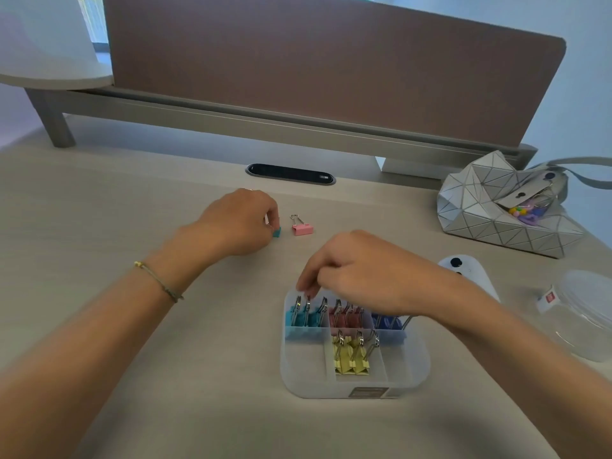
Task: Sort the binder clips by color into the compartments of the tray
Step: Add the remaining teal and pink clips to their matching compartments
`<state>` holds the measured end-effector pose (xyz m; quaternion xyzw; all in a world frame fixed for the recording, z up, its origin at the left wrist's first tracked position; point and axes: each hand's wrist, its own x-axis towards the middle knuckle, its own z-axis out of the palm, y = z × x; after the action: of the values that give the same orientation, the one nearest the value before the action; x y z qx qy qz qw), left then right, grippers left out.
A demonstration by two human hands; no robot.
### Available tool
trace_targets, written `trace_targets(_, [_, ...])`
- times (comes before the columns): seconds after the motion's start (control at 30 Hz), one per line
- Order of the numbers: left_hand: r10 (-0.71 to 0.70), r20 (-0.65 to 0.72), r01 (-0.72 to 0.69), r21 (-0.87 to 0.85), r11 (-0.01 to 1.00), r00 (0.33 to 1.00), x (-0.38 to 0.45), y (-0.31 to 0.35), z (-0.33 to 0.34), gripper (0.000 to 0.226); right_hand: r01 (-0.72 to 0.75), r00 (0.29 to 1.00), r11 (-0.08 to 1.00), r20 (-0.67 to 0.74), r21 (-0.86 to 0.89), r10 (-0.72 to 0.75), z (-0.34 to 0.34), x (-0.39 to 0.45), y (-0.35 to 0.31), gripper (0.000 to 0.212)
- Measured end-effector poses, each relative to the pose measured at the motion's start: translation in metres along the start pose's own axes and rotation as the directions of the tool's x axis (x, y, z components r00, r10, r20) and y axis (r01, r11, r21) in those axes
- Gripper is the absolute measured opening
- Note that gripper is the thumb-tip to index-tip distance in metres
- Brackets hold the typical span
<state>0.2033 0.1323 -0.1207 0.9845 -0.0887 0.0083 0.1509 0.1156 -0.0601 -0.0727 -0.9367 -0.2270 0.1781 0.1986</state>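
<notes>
A translucent plastic tray sits on the counter, split into compartments. Its far row holds teal binder clips at left, pink clips in the middle and blue clips at right, all with wire handles up. Yellow clips fill the near middle compartment. Beyond the tray, a loose pink clip lies on the counter beside a loose teal clip.

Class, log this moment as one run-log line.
left hand: pinching teal clip | right hand: over tray | pink clip: loose on desk
</notes>
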Motion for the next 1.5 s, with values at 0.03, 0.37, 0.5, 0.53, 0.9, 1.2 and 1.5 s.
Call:
trace_targets(0.03, [0.002, -0.041, -0.002, 0.014, 1.0, 0.999, 0.002, -0.003, 0.006, 0.019, 0.012, 0.998, 0.999, -0.062, 0.05, -0.009, -0.007, 0.0, 0.003, 0.033])
trace_targets(0.37, [0.122, -0.038, -0.118, 0.096, 0.988, 0.992, 0.004, -0.009, 0.024, 0.03, -0.137, 0.939, 0.986, -0.328, -0.099, 0.098, -0.018, 0.095, 0.045, 0.022])
trace_targets(0.5, [0.164, -0.007, -0.164, 0.003, 0.987, 0.986, 0.005, -0.015, 0.014, 0.025, -0.238, 0.945, 0.916, -0.296, -0.323, 0.141, -0.009, 0.129, 0.038, 0.052])
trace_targets(0.53, [0.168, -0.038, -0.168, -0.008, 0.986, 0.985, 0.005, -0.017, 0.013, 0.022, -0.248, 0.948, 0.903, -0.281, -0.352, 0.15, -0.008, 0.134, 0.037, 0.054])
trace_targets(0.9, [-0.115, 0.088, 0.118, -0.95, 0.288, 0.989, -0.003, 0.015, -0.014, 0.024, 0.172, 0.863, 0.944, -0.505, 0.283, -0.006, -0.029, 0.066, 0.043, 0.023])
trace_targets(1.2, [0.155, 0.112, 0.061, -0.952, 0.299, 0.982, -0.025, 0.047, -0.031, 0.026, 0.211, 0.838, 0.901, -0.545, 0.378, 0.032, -0.038, -0.003, 0.037, 0.01])
trace_targets(1.5, [-0.035, 0.207, 0.063, -0.13, 0.99, 0.978, -0.012, -0.003, -0.03, 0.022, 0.201, 0.927, 0.941, -0.258, -0.273, -0.273, -0.02, -0.009, 0.014, 0.014])
